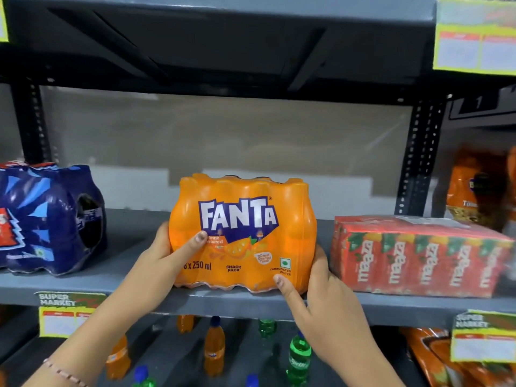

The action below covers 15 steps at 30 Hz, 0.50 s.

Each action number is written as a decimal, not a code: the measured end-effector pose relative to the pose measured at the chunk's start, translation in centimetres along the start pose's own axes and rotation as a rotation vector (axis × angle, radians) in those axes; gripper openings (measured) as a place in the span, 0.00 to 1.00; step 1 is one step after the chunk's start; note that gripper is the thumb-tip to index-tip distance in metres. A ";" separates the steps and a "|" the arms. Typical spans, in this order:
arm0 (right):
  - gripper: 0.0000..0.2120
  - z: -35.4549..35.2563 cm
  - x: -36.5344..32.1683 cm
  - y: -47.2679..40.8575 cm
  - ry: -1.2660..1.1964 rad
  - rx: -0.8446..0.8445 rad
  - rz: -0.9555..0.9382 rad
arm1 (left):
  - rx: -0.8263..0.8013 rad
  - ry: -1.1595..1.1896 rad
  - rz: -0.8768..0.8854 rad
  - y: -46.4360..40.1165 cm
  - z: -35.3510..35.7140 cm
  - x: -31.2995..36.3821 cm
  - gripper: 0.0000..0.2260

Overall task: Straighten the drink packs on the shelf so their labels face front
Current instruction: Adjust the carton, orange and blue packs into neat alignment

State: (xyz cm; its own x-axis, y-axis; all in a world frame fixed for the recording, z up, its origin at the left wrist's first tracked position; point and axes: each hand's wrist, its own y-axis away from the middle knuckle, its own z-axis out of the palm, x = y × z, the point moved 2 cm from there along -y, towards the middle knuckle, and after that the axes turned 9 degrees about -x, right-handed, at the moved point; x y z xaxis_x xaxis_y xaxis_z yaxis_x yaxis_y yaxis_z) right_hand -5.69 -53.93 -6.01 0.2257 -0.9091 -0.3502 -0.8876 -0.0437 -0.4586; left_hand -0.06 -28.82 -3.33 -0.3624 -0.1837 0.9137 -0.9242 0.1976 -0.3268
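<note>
My fingers (199,237) clamp both ends of the orange shrink-wrapped Fanta bottle pack (242,236), left hand (164,254) and right hand (329,303) pressing inward. It stands mid-shelf, label already front. Left: the dark-blue wrapped pack (50,219) at far left shows its end.

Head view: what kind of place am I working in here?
Most likely a supermarket drinks aisle. The shelf-edge tag reads "SUPER MARKET", shrink-wrapped multipacks such as the Fanta pack and the Maaza cartons sit on a grey metal shelf, and loose bottles stand below.
</note>
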 end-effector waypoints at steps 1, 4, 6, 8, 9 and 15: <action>0.44 -0.1 0.1 0.0 -0.008 0.001 -0.002 | -0.002 0.002 0.000 0.0 0.3 0.2 0.21; 0.43 -0.4 0.2 0.2 -0.022 -0.029 0.005 | -0.004 0.009 0.005 0.0 0.8 0.4 0.24; 0.42 -0.4 0.3 0.1 -0.020 -0.028 0.000 | -0.006 0.013 0.009 0.0 0.9 0.4 0.27; 0.43 -0.6 0.2 0.1 -0.019 -0.016 0.002 | 0.006 0.019 -0.002 0.1 0.9 0.4 0.30; 0.43 -0.5 0.3 0.0 -0.020 0.007 -0.004 | 0.010 0.022 -0.002 0.1 0.8 0.4 0.31; 0.40 1.0 -0.2 0.0 -0.037 0.202 0.006 | -0.021 0.070 0.038 0.5 0.2 -0.2 0.32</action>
State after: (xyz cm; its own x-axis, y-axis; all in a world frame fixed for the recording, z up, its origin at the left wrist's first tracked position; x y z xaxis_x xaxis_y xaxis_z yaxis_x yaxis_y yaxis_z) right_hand -5.29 -53.33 -6.79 0.2384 -0.8929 -0.3821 -0.7913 0.0495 -0.6094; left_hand -0.48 -28.91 -3.75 -0.3871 -0.1083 0.9157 -0.9070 0.2236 -0.3570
